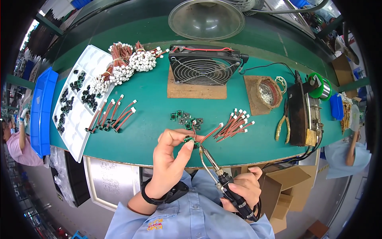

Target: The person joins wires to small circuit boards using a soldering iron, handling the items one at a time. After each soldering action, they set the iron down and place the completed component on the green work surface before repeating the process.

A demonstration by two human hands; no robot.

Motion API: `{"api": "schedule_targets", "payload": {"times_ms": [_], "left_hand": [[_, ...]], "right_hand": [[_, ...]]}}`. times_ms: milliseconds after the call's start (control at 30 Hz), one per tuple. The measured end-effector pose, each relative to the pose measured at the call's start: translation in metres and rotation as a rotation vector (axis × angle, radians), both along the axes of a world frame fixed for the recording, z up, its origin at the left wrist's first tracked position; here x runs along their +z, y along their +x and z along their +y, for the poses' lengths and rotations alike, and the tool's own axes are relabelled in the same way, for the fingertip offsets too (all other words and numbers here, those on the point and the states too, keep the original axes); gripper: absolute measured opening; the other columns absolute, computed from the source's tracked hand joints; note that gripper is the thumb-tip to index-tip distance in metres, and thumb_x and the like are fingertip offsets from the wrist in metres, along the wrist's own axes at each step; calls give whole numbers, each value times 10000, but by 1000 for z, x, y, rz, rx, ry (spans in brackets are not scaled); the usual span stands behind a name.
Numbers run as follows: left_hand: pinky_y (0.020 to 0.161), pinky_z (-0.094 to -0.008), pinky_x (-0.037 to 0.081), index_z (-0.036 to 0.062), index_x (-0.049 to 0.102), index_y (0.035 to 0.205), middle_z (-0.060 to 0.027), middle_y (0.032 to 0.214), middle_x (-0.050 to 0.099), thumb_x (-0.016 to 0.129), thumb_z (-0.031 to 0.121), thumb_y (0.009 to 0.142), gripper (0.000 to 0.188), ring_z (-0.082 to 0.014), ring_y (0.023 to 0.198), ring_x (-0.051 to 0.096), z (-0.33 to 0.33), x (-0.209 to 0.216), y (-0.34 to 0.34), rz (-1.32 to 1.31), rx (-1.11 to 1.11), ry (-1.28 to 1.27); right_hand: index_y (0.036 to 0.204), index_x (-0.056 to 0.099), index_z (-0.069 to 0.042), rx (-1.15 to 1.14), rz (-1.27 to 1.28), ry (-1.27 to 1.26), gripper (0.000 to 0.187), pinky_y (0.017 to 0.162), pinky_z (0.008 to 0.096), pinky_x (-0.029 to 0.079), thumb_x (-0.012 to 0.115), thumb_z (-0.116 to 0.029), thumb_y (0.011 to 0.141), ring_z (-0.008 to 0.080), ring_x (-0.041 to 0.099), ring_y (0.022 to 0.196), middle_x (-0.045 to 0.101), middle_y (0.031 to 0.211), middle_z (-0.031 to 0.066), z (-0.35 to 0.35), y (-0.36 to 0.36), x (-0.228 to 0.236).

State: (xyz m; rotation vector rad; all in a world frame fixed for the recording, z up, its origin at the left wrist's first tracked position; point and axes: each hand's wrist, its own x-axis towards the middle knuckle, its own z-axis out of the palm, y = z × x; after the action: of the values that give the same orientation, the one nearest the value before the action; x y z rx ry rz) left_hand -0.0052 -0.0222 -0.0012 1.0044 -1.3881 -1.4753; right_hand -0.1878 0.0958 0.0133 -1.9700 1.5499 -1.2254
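My left hand (169, 153) is closed, pinching a small green circuit board (188, 139) between thumb and fingers near the table's front edge. A red-and-brown wire lead (211, 133) with a white plug runs from the board up to the right. Wrapped around the black handle of a soldering iron (225, 180) is my right hand (244, 193). The iron's tip and the thin metal tube beside it meet the board's right edge; exact contact is too small to tell. Several loose boards (184, 118) lie just beyond, and loose wire leads (234, 126) lie to the right.
A black fan (205, 67) stands behind on a wooden board. Boards with leads (111, 119) lie left, beside a white tray (75, 139) of black parts and bundled leads (137, 61). At right are a tip-cleaning pot (267, 93), pliers (283, 125), a soldering station (298, 115) and solder spool (325, 88).
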Motion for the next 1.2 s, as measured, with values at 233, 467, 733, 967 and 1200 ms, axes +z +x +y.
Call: {"api": "schedule_targets", "payload": {"times_ms": [233,467,733,967,1200], "left_hand": [[916,-328,311,45,459,905,-99,1012,645,540,66,876,89,-173,973,552,1,1,-4,-40,47,15],[887,-335,422,12,454,930,-140,1056,572,510,18,883,73,-237,994,604,0,-2,-1,-78,-7,-63],[904,-332,370,28,460,914,-122,1030,612,528,41,880,77,-202,983,581,2,2,-2,-64,25,-24],[870,-326,431,19,450,920,-146,1058,589,514,45,894,74,-231,977,610,1,4,-2,-55,11,-20],[867,-323,433,21,451,921,-151,1051,594,510,57,895,74,-223,963,610,1,10,-5,68,25,63]], "right_hand": [[972,633,-124,-8,-11,2,405,865,364,323,786,-201,606,136,580,713,629,748,-22,0,0,-2],[960,634,-122,-13,-9,-9,390,857,363,326,782,-200,607,138,578,707,629,744,-18,0,0,-3],[960,638,-124,-13,-14,-9,391,859,360,321,781,-205,605,138,574,707,627,745,-20,1,0,-5],[972,591,-106,-3,4,-31,394,877,436,307,746,-282,655,189,556,672,597,637,23,6,0,-10],[935,657,-135,-20,-9,-42,371,874,364,297,781,-232,599,128,567,678,607,716,-35,6,-1,-9]]}}
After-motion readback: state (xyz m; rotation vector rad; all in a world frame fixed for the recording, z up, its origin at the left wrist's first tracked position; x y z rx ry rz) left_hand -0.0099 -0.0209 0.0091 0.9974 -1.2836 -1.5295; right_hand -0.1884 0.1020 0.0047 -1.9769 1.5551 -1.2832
